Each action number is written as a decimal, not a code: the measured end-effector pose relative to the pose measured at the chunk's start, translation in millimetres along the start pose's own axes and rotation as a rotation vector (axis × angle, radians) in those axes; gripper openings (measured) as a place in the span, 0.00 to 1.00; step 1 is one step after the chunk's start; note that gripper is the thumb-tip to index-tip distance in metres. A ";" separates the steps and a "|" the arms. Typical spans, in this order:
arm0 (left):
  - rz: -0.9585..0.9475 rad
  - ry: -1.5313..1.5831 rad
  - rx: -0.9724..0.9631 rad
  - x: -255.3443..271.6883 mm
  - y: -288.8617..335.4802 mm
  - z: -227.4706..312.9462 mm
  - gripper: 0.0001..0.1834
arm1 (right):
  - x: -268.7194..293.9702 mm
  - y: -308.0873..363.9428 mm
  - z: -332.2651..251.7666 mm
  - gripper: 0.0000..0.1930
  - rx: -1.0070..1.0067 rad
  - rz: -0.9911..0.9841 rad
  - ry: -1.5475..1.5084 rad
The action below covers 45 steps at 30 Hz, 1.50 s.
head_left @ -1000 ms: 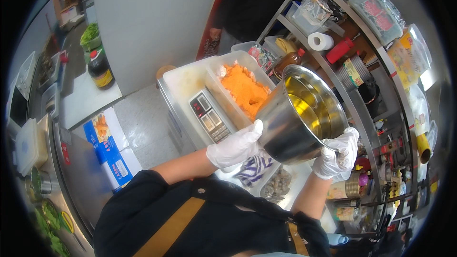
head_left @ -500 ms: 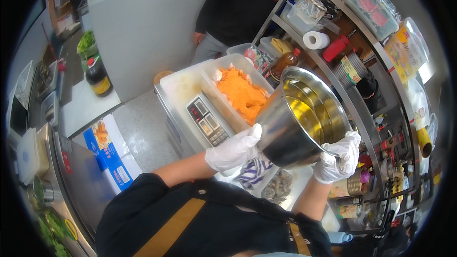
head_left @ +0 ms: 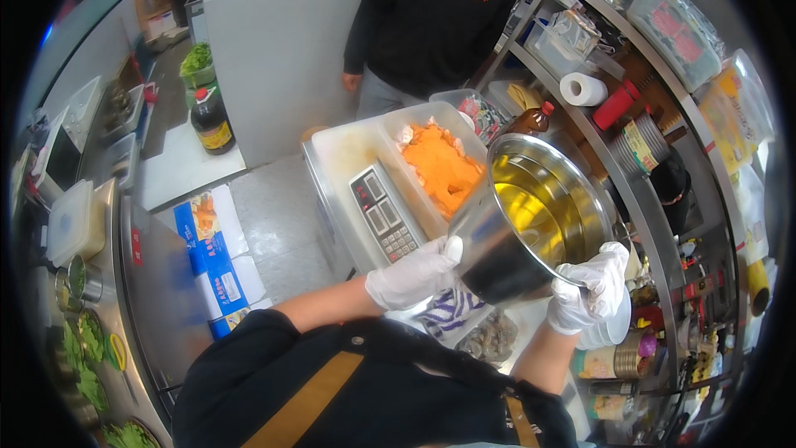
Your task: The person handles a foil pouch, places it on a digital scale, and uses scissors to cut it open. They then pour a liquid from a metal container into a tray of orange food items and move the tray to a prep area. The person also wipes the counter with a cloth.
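Observation:
Both my hands, in white gloves, hold a large steel pot (head_left: 489,253) with clear yellow liquid (head_left: 539,220), which looks like oil, inside. My left hand (head_left: 417,274) clasps its near left side, thumb up along the wall. My right hand (head_left: 590,289) grips the rim at the near right. The pot is off level, its mouth turned toward the right. Just beyond it, on the left, is a translucent plastic tub (head_left: 406,168) holding pale chunks covered in orange powder (head_left: 445,170). A digital scale (head_left: 383,214) is left of that tub. The pot hides the tub's near right corner.
A person in a black jacket (head_left: 427,21) stands beyond the tubs. Metal shelves (head_left: 609,145) packed with goods run along the right. A brown bottle with a red cap (head_left: 533,119) is behind the pot. A steel counter (head_left: 116,282) lies left; blue-and-white cardboard (head_left: 217,253) lies on the floor.
My view has shifted, so the surroundings appear further right and lower. The pot, still in both hands, now overlaps the tub's edge more closely. My grip looks the same.

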<state>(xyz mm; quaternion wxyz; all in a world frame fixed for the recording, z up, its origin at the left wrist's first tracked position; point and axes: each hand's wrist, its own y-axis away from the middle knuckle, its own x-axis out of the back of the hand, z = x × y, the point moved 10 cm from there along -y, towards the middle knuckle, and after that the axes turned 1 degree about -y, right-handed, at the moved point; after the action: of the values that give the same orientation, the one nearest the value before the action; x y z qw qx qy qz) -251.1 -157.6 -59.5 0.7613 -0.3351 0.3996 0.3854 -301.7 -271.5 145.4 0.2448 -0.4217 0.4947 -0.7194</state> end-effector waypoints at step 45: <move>0.038 0.068 -0.115 27.0 -28.5 -3.5 0.21 | -18.1 6.1 36.8 0.13 -0.030 -0.070 -0.108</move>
<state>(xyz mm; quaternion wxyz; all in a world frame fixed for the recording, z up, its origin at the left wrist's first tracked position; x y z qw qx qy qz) -217.6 -165.5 -78.7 0.7194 -0.3836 0.4086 0.4103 -261.4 -278.6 138.9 0.2395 -0.4806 0.4763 -0.6962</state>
